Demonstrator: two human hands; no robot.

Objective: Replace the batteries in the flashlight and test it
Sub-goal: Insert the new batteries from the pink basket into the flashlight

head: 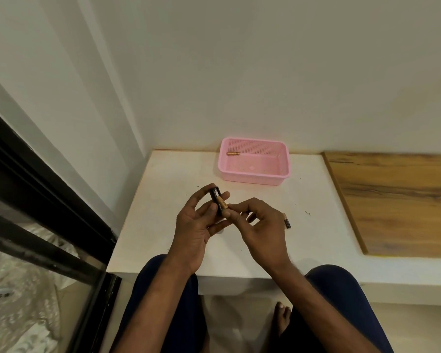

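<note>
My left hand (194, 225) grips a small black battery holder (215, 197) upright above the white table (163, 179). A copper-and-black battery (222, 203) lies against the holder's right side. My right hand (260, 225) pinches the lower end of that battery with thumb and forefinger. Another battery (286, 220) lies on the table just right of my right hand. A third battery (233, 154) lies inside the pink basket (285, 161) at its back left corner. No flashlight body shows in this view.
The pink basket stands at the back of the table against the wall. A wooden board (397, 200) covers the surface to the right. A black-framed glass door (36, 200) runs along the left. My knees sit under the table's front edge.
</note>
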